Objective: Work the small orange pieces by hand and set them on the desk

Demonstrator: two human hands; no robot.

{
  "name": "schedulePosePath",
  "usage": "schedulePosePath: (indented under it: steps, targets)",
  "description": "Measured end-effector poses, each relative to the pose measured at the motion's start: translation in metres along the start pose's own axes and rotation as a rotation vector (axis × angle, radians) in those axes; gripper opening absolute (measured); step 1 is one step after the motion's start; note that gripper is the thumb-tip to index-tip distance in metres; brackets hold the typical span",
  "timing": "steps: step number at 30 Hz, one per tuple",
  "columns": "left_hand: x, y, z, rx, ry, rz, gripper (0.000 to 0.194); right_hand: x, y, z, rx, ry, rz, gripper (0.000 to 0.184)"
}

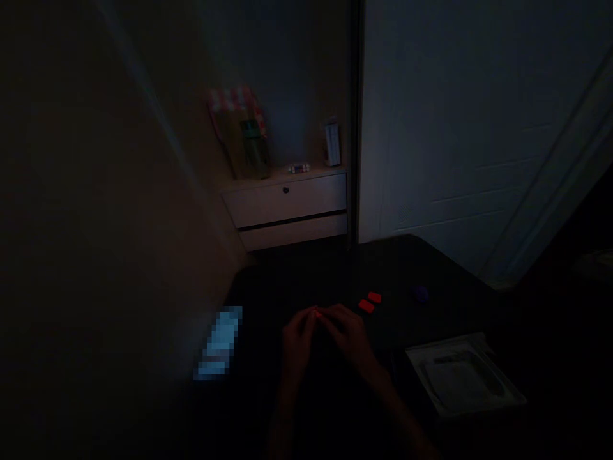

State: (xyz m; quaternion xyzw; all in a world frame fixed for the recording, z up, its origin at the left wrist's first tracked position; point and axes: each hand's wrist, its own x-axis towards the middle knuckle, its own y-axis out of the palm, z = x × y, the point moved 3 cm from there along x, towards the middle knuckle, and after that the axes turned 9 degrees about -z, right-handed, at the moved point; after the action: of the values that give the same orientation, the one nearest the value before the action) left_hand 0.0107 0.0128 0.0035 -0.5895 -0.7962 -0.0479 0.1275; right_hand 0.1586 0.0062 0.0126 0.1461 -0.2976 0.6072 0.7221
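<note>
Over the dark table (297, 281), my left hand (297, 342) and my right hand (351, 333) meet at the fingertips. Pinched between them is a small bright red piece (318, 314), mostly covered by the fingers; its kind is hard to make out in the dim light. Just right of my right hand, two flat red pieces (366, 306) lie side by side on the table. Farther right sits a small purple lump (421, 294).
A pale box (507, 395) with a clear-looking top stands at the right. On the left glows a blurred-out bright screen (223, 342). Behind the table, a white drawer cabinet (311, 202) bears a green bottle (257, 153) and small items. A pale door (431, 128) stands beyond.
</note>
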Motion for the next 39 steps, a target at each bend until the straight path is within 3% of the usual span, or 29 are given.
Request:
schedulePosePath:
  steps: [13, 26, 33, 39]
  targets:
    - [-0.0009, 0.0019, 0.0007, -0.071, -0.055, 0.01, 0.039, 0.0015, -0.0024, -0.0029, -0.024, 0.03, -0.054, 0.019]
    - [0.0011, 0.0008, -0.0015, -0.01, 0.017, 0.006, 0.033, 0.0009, -0.0015, -0.0043, 0.002, 0.075, -0.037, 0.017]
    - [-0.0002, 0.0021, 0.0019, -0.064, -0.062, 0.013, 0.039, 0.0026, -0.0024, -0.0049, -0.015, 0.069, -0.067, 0.019]
    - [0.0002, 0.0028, 0.002, -0.091, -0.057, 0.019, 0.031, 0.0027, -0.0028, -0.0077, -0.015, 0.091, -0.093, 0.016]
